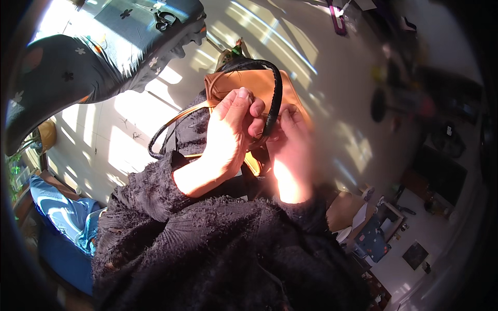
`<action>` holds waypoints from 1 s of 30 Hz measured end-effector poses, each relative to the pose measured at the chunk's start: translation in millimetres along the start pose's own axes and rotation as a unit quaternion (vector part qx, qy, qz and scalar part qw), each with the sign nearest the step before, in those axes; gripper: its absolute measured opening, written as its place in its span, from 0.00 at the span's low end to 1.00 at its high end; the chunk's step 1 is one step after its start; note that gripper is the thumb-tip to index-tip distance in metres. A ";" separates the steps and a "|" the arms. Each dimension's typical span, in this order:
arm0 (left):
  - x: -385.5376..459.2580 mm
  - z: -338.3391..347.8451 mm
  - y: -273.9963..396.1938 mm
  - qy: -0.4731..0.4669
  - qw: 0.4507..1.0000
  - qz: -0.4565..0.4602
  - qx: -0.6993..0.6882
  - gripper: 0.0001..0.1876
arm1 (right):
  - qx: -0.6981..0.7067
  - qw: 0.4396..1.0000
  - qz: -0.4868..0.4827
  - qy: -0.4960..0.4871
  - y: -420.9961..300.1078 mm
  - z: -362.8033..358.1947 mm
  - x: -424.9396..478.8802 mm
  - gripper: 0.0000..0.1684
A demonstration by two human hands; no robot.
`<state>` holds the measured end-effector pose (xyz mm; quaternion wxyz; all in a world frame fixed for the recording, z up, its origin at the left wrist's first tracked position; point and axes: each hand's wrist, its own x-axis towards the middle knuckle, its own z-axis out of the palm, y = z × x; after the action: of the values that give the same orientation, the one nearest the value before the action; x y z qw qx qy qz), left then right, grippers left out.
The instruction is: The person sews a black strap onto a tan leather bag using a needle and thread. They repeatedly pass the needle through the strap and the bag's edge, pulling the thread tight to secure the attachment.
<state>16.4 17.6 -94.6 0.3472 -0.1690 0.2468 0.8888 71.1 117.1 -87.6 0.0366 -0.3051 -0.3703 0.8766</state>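
Observation:
On my lap lies a tan leather-like bag point(268, 82) with two handles. One handle point(277, 83), wrapped in black material, arches over the bag and passes between my hands. My left hand point(237, 116) is beside this handle, with thumb and fingertips pinched together; what they pinch is too small to tell. On the handle's other side, my right hand point(290, 126) pinches a thin dark strand point(291, 112) between thumb and finger. The second handle point(155, 138), tan near the bag and black further along, loops out to the left of my left wrist.
Scissors point(165, 20) lie on a grey-blue flowered cloth cover point(144, 46) at the upper left. Thread scraps point(136, 135) lie on the sunlit floor. A blue cloth point(62, 206) is at the lower left. Furniture with various items stands at the right.

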 end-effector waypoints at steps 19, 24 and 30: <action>7.3 0.5 8.3 -0.013 0.997 -0.069 -0.035 0.11 | 0.033 0.997 -0.052 -0.053 1.6 8.5 0.2 0.08; 13.2 -2.0 8.8 -0.017 0.994 -0.101 -0.024 0.11 | 0.034 0.998 -0.042 -0.021 5.4 5.3 1.7 0.05; 11.6 8.4 20.2 -0.005 0.988 -0.091 0.125 0.11 | 0.020 0.999 -0.041 0.001 10.2 1.5 4.1 0.03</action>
<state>-7.0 15.6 -86.7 0.4464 -0.1415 0.3380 0.8164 68.6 110.0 -95.7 0.0787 -0.2900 -0.3648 0.8813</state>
